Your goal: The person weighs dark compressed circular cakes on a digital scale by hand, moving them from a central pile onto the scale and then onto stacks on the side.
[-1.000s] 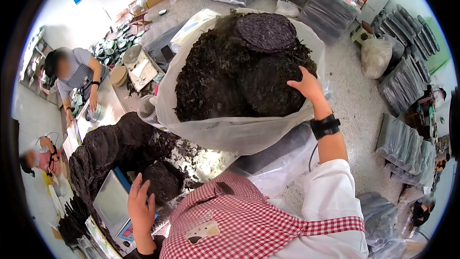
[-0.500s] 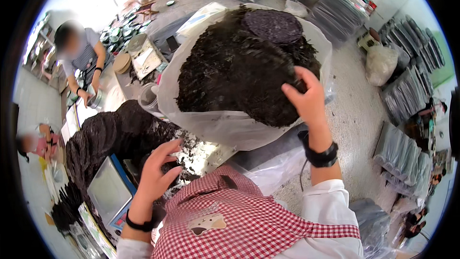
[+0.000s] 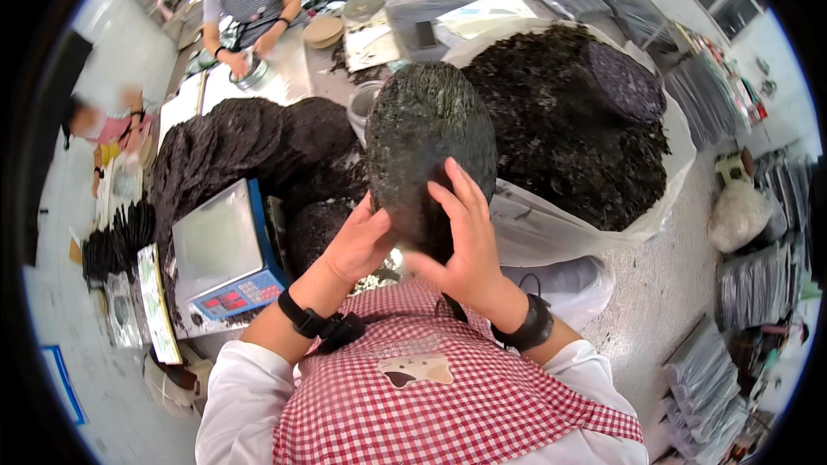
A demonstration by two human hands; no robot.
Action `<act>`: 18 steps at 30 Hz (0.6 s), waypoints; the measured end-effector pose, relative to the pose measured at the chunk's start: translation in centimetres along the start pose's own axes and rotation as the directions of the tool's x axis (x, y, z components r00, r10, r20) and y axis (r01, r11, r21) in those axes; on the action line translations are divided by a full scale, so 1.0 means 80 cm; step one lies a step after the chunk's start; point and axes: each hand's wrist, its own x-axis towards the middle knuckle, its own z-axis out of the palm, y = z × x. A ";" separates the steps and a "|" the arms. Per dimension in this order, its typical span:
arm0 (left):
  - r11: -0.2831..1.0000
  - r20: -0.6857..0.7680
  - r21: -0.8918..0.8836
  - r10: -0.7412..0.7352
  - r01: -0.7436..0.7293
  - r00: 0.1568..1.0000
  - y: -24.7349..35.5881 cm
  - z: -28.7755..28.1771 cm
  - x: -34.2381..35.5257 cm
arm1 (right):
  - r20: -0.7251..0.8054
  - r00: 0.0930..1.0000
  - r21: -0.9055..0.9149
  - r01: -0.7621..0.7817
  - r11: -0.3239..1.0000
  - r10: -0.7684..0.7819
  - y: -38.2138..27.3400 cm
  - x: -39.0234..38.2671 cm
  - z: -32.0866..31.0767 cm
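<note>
A round, flat cake of dried dark seaweed (image 3: 431, 120) stands tilted up in front of my chest. My left hand (image 3: 362, 241) is closed on its lower left edge, some of the fingers hidden behind it. Against its lower face lies my right hand (image 3: 469, 245), fingers stretched and thumb apart, slightly blurred. To the right, a big clear plastic bag (image 3: 551, 237) holds loose dark seaweed (image 3: 543, 86), with a purplish round cake (image 3: 627, 82) on top. Heaped seaweed cakes (image 3: 233, 146) lie to the left.
A blue-edged scale (image 3: 222, 237) sits near left on the table. Behind the held cake are a plastic tub (image 3: 362, 103), a phone (image 3: 425, 34) and round tan discs (image 3: 323, 31). Across the table a co-worker (image 3: 250, 9) handles a round tin. Wrapped grey bundles (image 3: 706, 379) stand at right.
My right hand has come left from the bag's seaweed, and a cake is now upright between my hands. My left hand has closed on its edge. The view has swung right.
</note>
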 end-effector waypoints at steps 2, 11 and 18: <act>0.997 -0.022 0.012 0.072 -0.072 0.997 0.009 -0.013 -0.016 | 0.009 0.999 -0.010 0.039 0.999 -0.039 0.001 0.009 0.021; 0.933 -0.667 0.304 0.353 -0.192 0.656 0.110 -0.151 -0.140 | -0.093 0.777 0.468 -0.518 0.716 0.623 0.008 0.065 0.116; 0.763 -0.818 0.472 0.566 -0.442 0.103 0.185 -0.342 -0.413 | 0.201 0.755 0.891 -0.406 0.204 0.624 -0.064 0.085 0.292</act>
